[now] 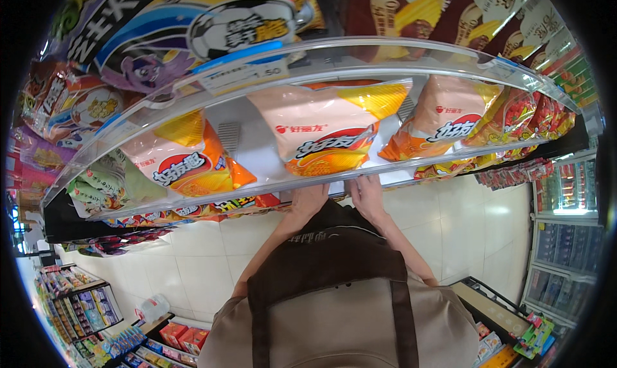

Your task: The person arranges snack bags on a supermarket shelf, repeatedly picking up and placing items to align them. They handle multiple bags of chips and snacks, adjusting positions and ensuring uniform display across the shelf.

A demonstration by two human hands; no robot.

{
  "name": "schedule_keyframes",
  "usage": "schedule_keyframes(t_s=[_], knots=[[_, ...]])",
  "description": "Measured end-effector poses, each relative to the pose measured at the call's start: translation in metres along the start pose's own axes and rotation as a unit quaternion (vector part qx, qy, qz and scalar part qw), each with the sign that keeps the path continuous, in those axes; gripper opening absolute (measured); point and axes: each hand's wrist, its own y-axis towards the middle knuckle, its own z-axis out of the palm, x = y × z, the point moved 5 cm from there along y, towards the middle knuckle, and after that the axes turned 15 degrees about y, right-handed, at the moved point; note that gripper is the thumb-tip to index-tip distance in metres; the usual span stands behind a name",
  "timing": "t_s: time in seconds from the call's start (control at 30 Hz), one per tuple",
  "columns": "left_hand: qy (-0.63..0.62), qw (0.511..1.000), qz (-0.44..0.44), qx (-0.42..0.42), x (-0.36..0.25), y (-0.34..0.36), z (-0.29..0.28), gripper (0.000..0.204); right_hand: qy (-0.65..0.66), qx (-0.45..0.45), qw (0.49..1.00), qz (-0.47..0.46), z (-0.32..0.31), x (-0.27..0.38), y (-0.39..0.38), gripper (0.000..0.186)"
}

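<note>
My left hand and my right hand are side by side at the front edge of a shelf with a clear lip. Both have their fingers bent and close together. The lip partly covers the fingertips, and what they grip cannot be made out. A small pale and blue piece shows in the gap between the hands. Just beyond them, a pink and orange snack bag stands on the shelf. Similar bags stand to its left and right.
Green bags and red-yellow bags fill the shelf's ends. A clear rail with a price label fronts the upper shelf of large snack bags. Pale floor tiles lie below. Behind me are low display racks; glass-door coolers stand at right.
</note>
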Motion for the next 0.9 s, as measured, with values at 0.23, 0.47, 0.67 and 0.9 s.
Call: schedule_keyframes(t_s=[0.23,0.47,0.67,0.9], knots=[[-0.059,0.987,0.036,0.147,-0.06,0.015,0.019,0.039,-0.064,-0.16,0.984,0.04,-0.066,-0.032,-0.024,0.042],[-0.146,0.985,0.06,0.069,-0.099,0.041,0.042,0.037,-0.053,-0.176,0.975,0.123,-0.103,-0.06,-0.017,0.052],[-0.232,0.967,-0.023,0.102,-0.111,0.055,0.06,0.04,-0.023,-0.14,0.975,0.168,-0.108,-0.081,-0.014,0.053],[-0.249,0.956,-0.075,0.137,-0.108,0.053,0.072,0.043,-0.009,-0.125,0.979,0.161,-0.105,-0.091,-0.017,0.041]])
